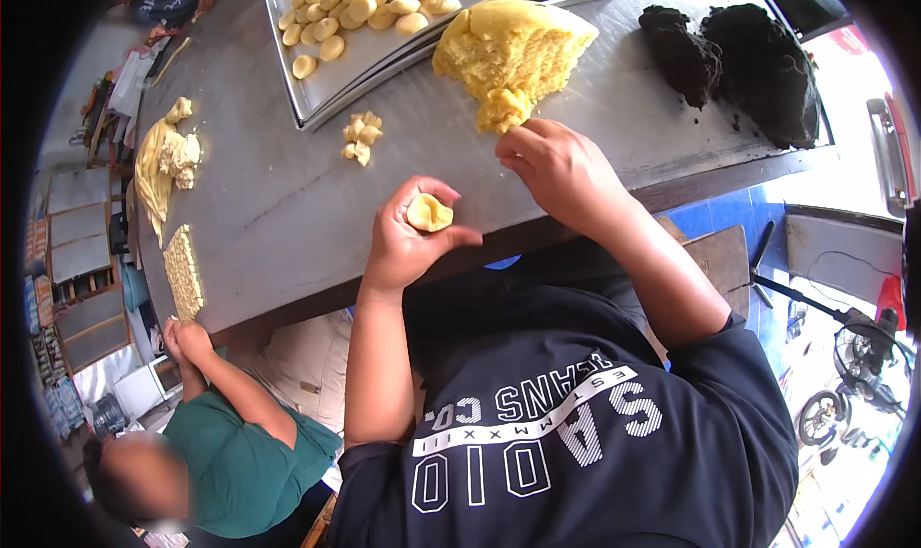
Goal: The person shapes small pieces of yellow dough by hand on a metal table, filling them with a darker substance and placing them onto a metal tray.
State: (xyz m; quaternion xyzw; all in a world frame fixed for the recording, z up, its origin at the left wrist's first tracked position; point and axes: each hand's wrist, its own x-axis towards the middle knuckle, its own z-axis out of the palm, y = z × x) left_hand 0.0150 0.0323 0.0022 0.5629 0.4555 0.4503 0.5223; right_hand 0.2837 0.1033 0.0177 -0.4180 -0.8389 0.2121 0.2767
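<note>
In my left hand (401, 236), a small cupped piece of yellow dough (429, 213) rests between the curled fingers and the thumb, hollow side up. My right hand (556, 164) reaches across the table and pinches the near tip of a big crumbly lump of yellow dough (516, 44). Its fingertips are partly hidden against the dough. Just beyond my left hand lies a small cluster of pale dough bits (362, 137).
A metal tray (305, 92) with many round dough balls (360, 9) stands at the back. Dark dough (758, 73) lies at the far right. At the left edge are pale dough (173, 159), a row of small pieces (182, 272) and a co-worker's hands (187, 340).
</note>
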